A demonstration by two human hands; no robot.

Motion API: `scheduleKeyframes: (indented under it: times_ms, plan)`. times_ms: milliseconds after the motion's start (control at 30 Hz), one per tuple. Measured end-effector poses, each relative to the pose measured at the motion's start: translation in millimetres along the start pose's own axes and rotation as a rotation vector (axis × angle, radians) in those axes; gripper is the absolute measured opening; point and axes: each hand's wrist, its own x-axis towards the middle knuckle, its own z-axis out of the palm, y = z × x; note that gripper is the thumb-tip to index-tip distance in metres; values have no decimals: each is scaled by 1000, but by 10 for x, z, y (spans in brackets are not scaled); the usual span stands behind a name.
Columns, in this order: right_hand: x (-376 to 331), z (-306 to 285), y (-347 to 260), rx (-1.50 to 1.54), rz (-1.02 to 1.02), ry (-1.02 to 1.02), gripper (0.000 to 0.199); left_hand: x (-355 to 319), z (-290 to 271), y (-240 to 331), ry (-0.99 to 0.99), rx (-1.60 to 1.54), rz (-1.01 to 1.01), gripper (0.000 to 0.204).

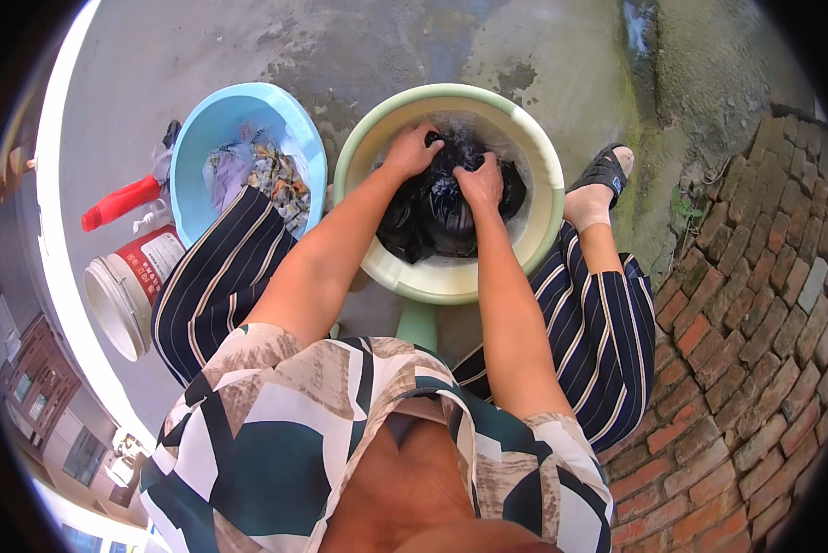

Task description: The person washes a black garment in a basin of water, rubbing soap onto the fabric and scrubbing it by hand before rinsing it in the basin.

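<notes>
Cloth (446, 217), black and wet-looking, sits bunched in the pale green basin (369, 138), and in the head view I have it in both hands. My left hand (414, 150) has its grip closed on a fold toward the basin's far side; my right hand (482, 182) pinches another nearer the middle, presumably so the stretch between is steadied from two points. The basin stands between my striped trouser legs (216, 286), I judge, so both arms reach in easily, though my forearms (335, 244) cross its rim and hide part of it. Left of the basin is a blue tub (185, 175) with crumpled lilac and patterned cloths (280, 184), its near edge partly blocked by my knee; beyond it are a red-and-white bucket (146, 263) and a long red thing (123, 203) I can't identify. Right of the basin come my sandalled foot (602, 175), then brick paving (736, 359).
</notes>
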Motion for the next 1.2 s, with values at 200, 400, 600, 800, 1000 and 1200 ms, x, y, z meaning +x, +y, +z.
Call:
scheduleKeyframes:
  times_ms: [200,400,600,800,1000,1200]
  plan:
    - [-650,-184,-294,1391,53,-210,27,-631,-213,696,229,-428,-149,23]
    - [-1129,-199,-62,1697,352,-349,24,-1694,-358,1068,248,-252,236,21]
    - [-1462,-131,-276,1770,298,-320,35,-1349,-633,1106,437,-54,-104,25]
    - [-1433,-332,-133,1711,333,-481,50,-1828,-617,1321,317,-24,166,22]
    - [-1767,-253,-304,1842,368,-522,46,-1446,-742,1217,343,102,-85,25]
    - [-1157,132,401,2086,103,-778,37,-1877,-457,1423,165,64,181,22]
